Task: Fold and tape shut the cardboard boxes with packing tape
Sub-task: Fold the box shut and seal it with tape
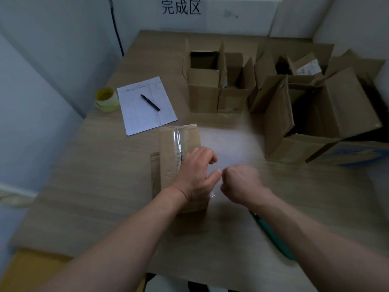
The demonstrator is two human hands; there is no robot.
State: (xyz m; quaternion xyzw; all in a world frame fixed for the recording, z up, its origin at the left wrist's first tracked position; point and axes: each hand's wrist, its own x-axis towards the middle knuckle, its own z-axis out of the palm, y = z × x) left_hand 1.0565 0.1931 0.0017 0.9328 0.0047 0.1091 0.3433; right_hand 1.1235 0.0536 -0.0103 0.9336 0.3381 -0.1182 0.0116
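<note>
I am at a packing station in a small workroom or stockroom, not a home. My wooden table (88, 186) is pushed into a corner of bare pale walls (42, 60). A printed sign (181, 7) with three Chinese characters hangs on the wall above the far edge. Open cardboard boxes (210, 81) stand in a row along the back and right side, their flaps up. A ruled form (147, 104) lies on the table with a black pen (150, 102) on it, and a roll of tape (107, 100) sits just beside the sheet. A taped box (179, 140) lies under my hands.
</note>
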